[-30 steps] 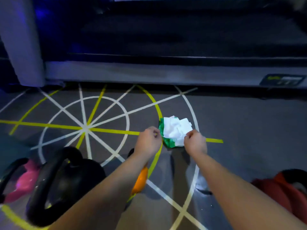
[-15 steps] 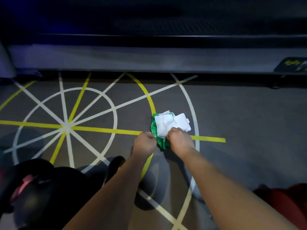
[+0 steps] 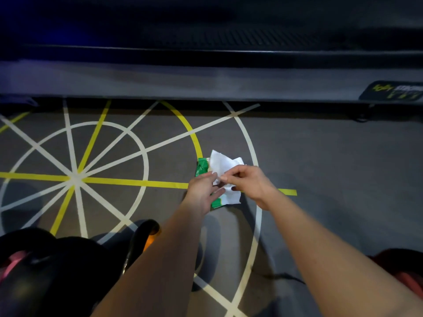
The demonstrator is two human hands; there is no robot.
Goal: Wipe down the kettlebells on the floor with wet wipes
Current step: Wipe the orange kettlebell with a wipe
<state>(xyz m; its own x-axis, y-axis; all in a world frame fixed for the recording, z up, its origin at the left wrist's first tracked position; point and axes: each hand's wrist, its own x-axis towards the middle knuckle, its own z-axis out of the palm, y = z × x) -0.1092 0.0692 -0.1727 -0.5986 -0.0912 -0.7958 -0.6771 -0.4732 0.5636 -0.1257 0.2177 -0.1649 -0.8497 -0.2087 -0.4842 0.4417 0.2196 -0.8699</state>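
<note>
Since half a second ago the right hand has lifted off the pack's near edge and swung right, and the left hand has uncurled. Nearest, four kettlebells edge the view: a black kettlebell at lower left with a pink kettlebell tucked behind it, an orange kettlebell half hidden by the left forearm, and a red kettlebell at lower right, cut off by the right arm. Further out, on the grey floor taped with white and yellow circles and spokes, lies one green pack of wipes. The left hand presses it down with fairly straight fingers, while the right thumb and forefinger pinch one white wet wipe rising from it. Beyond, a dark treadmill spans the view, with a label at right.
</note>
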